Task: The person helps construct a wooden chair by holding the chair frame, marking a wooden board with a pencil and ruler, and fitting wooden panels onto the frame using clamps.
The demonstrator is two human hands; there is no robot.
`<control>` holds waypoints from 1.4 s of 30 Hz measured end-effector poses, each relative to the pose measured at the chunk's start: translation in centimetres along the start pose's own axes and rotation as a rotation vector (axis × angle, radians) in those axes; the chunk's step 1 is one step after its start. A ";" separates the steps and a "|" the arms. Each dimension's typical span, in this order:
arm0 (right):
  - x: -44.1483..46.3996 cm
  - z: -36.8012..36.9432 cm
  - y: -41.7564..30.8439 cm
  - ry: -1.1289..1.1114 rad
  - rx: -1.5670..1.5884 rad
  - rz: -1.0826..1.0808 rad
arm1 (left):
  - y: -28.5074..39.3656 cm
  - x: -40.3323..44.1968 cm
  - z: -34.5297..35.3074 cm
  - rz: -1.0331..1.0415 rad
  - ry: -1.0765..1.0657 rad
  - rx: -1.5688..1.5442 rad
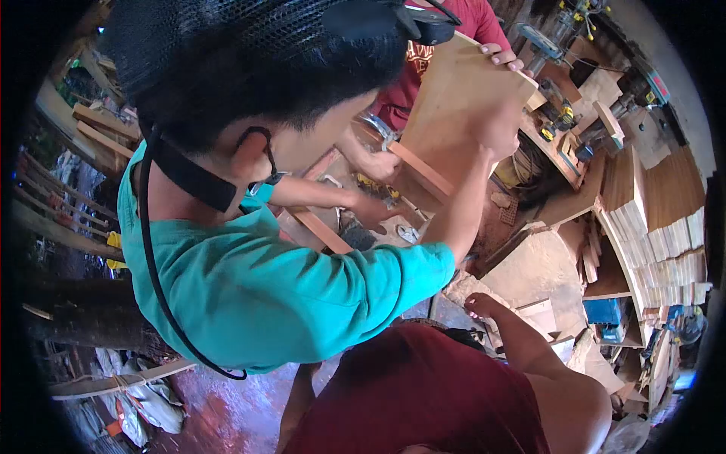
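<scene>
My right hand [481, 305] is held out low beside pale wooden boards and offcuts [535, 316]. Its fingers look loosely bent, with nothing visible in them. Of my left arm [298, 405] only the forearm shows, at the bottom; the left hand is mostly hidden behind a co-worker's teal shirt [280, 295]. Ahead, that co-worker presses a blurred fist [497, 132] against a tilted wooden panel [461, 106]. Another person in a red shirt grips the panel's top edge with one hand [508, 57]. A metal clamp [380, 129] sits near the panel's lower left.
Stacked boards [658, 219] stand on a shelf unit at right, with a blue case [603, 312] below. A yellow-black power drill [561, 121] lies on a side bench. The co-worker's body fills the left and centre. Bundled sacks [147, 401] lie on the floor at lower left.
</scene>
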State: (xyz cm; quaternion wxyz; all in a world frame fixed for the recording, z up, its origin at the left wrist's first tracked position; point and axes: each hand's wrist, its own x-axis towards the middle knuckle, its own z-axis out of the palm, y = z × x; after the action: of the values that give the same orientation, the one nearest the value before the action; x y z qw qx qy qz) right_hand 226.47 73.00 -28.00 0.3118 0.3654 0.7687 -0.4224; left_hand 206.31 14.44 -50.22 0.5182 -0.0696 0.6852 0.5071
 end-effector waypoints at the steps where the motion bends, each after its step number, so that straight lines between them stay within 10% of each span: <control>1: -0.2 0.2 0.6 -0.012 0.023 0.025 | -0.2 -0.1 -0.2 -0.004 -0.020 -0.045; 5: -1.6 2.0 2.6 0.019 0.091 0.055 | -1.1 -1.3 -1.3 0.055 -0.282 -0.485; 9: -2.7 4.0 3.8 0.016 0.074 0.036 | 0.4 -4.1 0.7 0.112 0.081 0.216; 13: -3.5 7.1 6.4 -0.024 0.027 0.026 | -0.9 -3.9 -0.6 0.050 -0.002 0.094; 15: -4.6 8.5 7.3 -0.005 0.079 0.047 | 1.1 -7.0 -0.1 0.272 0.015 0.658; 17: -5.8 9.6 7.8 0.037 0.099 0.060 | 1.9 -8.9 0.0 0.141 0.046 0.481; 20: -8.7 10.6 6.9 0.035 0.095 0.095 | -0.1 -8.1 -1.5 0.545 -0.080 0.736; 23: -7.9 12.8 10.4 0.041 0.137 0.125 | 1.3 -9.6 -1.0 0.278 0.036 0.516; 25: -3.4 13.3 15.2 -0.311 0.171 0.141 | 1.0 -7.2 -2.2 0.424 -0.132 1.157; 27: -6.8 13.4 12.4 -0.135 0.163 0.129 | 0.3 -7.6 -2.6 0.931 -0.058 0.953; 28: -9.0 14.0 10.9 0.000 0.159 0.143 | 0.7 -7.7 -2.5 0.468 -0.158 0.776; 32: -9.7 14.1 9.8 -0.062 0.126 0.189 | -0.7 -9.0 -2.7 0.742 -0.072 0.693; 34: -9.8 14.4 9.7 -0.027 0.144 0.176 | 1.3 -10.2 -1.7 0.291 0.021 0.572; 37: -9.8 14.3 9.5 0.059 0.183 0.147 | 1.1 -9.9 -1.3 0.229 0.009 0.606; 42: -9.8 13.8 9.1 0.034 0.145 0.138 | -2.8 -7.1 -2.4 0.677 -0.103 0.815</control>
State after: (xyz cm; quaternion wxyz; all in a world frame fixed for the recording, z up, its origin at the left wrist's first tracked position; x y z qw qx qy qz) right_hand 241.58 61.36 -30.34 0.2998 0.4463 0.7143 -0.4481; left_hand 209.71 8.21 -46.59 0.3435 0.3873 0.7846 0.3411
